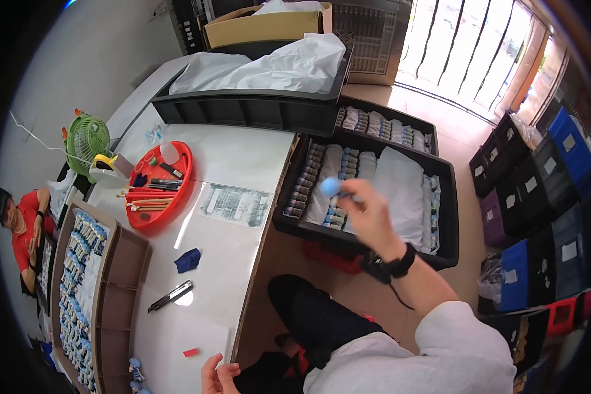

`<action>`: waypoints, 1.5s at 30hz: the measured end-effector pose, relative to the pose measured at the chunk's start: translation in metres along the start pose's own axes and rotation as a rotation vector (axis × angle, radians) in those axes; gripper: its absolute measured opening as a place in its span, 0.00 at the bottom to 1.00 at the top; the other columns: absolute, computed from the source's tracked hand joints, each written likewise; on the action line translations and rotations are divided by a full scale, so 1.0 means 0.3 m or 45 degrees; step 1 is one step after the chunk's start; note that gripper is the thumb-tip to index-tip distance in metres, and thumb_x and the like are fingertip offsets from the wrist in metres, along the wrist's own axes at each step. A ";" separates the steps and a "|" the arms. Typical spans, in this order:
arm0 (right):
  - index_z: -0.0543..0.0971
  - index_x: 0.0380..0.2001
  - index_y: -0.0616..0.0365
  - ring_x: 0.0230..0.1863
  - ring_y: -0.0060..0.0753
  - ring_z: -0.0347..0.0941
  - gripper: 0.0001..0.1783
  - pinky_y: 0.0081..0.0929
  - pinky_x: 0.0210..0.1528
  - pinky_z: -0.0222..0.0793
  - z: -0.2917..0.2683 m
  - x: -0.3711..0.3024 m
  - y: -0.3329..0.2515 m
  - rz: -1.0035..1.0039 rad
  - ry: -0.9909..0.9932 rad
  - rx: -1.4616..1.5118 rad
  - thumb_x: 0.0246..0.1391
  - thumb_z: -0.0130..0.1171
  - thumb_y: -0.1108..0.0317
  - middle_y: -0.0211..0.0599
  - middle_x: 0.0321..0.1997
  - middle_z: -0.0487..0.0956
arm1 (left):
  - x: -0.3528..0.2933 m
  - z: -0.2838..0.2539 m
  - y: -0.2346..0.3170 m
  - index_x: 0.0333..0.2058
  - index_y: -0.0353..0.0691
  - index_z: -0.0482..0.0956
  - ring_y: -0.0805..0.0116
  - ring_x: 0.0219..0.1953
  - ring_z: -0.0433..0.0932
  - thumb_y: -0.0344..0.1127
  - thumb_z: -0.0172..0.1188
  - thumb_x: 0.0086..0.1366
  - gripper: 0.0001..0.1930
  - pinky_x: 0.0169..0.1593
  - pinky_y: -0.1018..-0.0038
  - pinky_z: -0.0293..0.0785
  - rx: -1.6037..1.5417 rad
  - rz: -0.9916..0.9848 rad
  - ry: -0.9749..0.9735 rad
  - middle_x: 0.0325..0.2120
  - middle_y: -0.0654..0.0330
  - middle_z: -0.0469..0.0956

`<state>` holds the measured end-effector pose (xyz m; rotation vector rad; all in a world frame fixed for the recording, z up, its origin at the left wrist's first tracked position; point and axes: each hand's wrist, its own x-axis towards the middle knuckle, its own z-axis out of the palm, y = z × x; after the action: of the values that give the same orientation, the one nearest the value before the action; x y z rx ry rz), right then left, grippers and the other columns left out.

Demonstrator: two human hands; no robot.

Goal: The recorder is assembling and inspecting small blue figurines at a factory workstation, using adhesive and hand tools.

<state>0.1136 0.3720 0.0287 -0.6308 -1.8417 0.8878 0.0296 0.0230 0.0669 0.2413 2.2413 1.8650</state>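
Nearby: black crate [447,217] beneath right fingers [357,189] (red tray [155,222] leftward).

Wall [52,98]: plain, pale grey. Worktable [220,262]: white, glossy. Floor [463,141]: pale, tiled. At the far side I note a barred opening [463,49], glaring bright, lighting the floor nearby.

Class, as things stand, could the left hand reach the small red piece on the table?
Probably yes: the left hand is near the red piece, and nothing visible stands between them.

Right arm [433,289] outstretched, right hand [373,213] pinching, left hand [223,379] low, fingers [210,369] slightly bent
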 end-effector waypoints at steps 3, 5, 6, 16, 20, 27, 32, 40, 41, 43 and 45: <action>0.74 0.36 0.67 0.29 0.29 0.77 0.12 0.24 0.30 0.72 -0.245 0.095 0.443 0.361 0.374 -0.187 0.47 0.57 0.73 0.40 0.31 0.78 | 0.014 0.014 0.003 0.42 0.32 0.75 0.75 0.27 0.72 0.28 0.51 0.63 0.10 0.34 0.82 0.69 0.008 -0.012 -0.007 0.24 0.61 0.76; 0.76 0.34 0.65 0.32 0.35 0.77 0.14 0.27 0.33 0.72 -0.357 0.093 0.649 0.753 0.251 -0.437 0.44 0.61 0.68 0.43 0.32 0.78 | 0.022 0.019 0.001 0.42 0.32 0.76 0.75 0.27 0.72 0.28 0.51 0.62 0.10 0.34 0.82 0.69 -0.005 -0.028 0.010 0.24 0.61 0.76; 0.76 0.33 0.64 0.34 0.39 0.77 0.14 0.29 0.36 0.71 -0.385 0.067 0.745 0.699 0.175 -0.687 0.42 0.62 0.67 0.45 0.32 0.78 | 0.022 0.022 0.004 0.41 0.32 0.76 0.75 0.27 0.72 0.27 0.51 0.62 0.10 0.34 0.82 0.69 0.006 -0.023 0.014 0.24 0.61 0.76; 0.79 0.32 0.62 0.39 0.47 0.74 0.15 0.34 0.41 0.69 -0.354 -0.039 0.975 0.897 -0.319 -0.919 0.40 0.62 0.63 0.48 0.33 0.78 | -0.004 0.034 0.021 0.41 0.32 0.76 0.76 0.27 0.72 0.26 0.51 0.62 0.10 0.34 0.82 0.68 0.068 -0.031 0.052 0.25 0.62 0.76; 0.79 0.31 0.63 0.38 0.47 0.75 0.17 0.34 0.41 0.69 -0.352 -0.024 0.967 0.855 -0.305 -0.908 0.40 0.62 0.61 0.49 0.32 0.78 | -0.002 0.013 0.006 0.41 0.32 0.76 0.76 0.28 0.72 0.26 0.51 0.62 0.10 0.34 0.82 0.68 0.083 0.001 0.070 0.25 0.62 0.76; 0.78 0.34 0.59 0.30 0.31 0.74 0.11 0.27 0.33 0.69 -0.240 0.049 0.855 0.216 -0.066 -0.672 0.51 0.55 0.64 0.38 0.29 0.79 | -0.013 -0.105 -0.069 0.37 0.28 0.76 0.70 0.32 0.77 0.19 0.53 0.56 0.09 0.36 0.80 0.73 -0.101 0.083 0.036 0.38 0.53 0.73; 0.74 0.42 0.60 0.28 0.17 0.68 0.18 0.15 0.28 0.64 0.086 0.044 0.310 0.583 -0.275 0.345 0.60 0.46 0.57 0.29 0.28 0.74 | -0.013 -0.218 0.019 0.37 0.35 0.77 0.62 0.36 0.76 0.25 0.59 0.54 0.10 0.39 0.76 0.72 0.450 0.438 -0.115 0.38 0.54 0.75; 0.74 0.37 0.63 0.22 0.23 0.70 0.16 0.18 0.27 0.66 0.549 -0.378 -0.482 0.528 -1.547 1.029 0.62 0.41 0.62 0.34 0.22 0.74 | 0.086 -0.619 0.018 0.37 0.37 0.76 0.53 0.39 0.74 0.30 0.59 0.53 0.11 0.43 0.66 0.71 1.128 0.411 0.184 0.38 0.54 0.75; 0.74 0.37 0.64 0.24 0.23 0.70 0.16 0.18 0.29 0.66 0.578 -0.421 -0.544 0.480 -1.713 1.057 0.62 0.41 0.64 0.34 0.23 0.75 | 0.120 -0.668 -0.013 0.37 0.37 0.76 0.54 0.39 0.73 0.30 0.59 0.52 0.11 0.43 0.66 0.70 1.281 0.384 0.235 0.37 0.54 0.74; 0.75 0.39 0.64 0.26 0.20 0.70 0.13 0.18 0.31 0.67 0.623 -0.486 -0.628 0.398 -1.923 1.097 0.61 0.43 0.67 0.32 0.25 0.75 | 0.190 -0.726 -0.043 0.35 0.37 0.76 0.54 0.39 0.72 0.29 0.58 0.52 0.10 0.43 0.65 0.70 1.443 0.376 0.213 0.35 0.55 0.74; 0.75 0.39 0.64 0.27 0.19 0.70 0.13 0.17 0.32 0.68 0.673 -0.549 -0.673 0.391 -2.041 1.179 0.61 0.45 0.66 0.32 0.26 0.75 | 0.231 -0.765 -0.092 0.34 0.38 0.76 0.55 0.39 0.70 0.29 0.58 0.51 0.10 0.42 0.65 0.69 1.605 0.364 0.191 0.33 0.56 0.73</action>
<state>-0.0123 0.0679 0.0463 0.6749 -2.1334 2.6991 -0.0984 -0.1814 0.0754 0.6226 3.2727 0.2605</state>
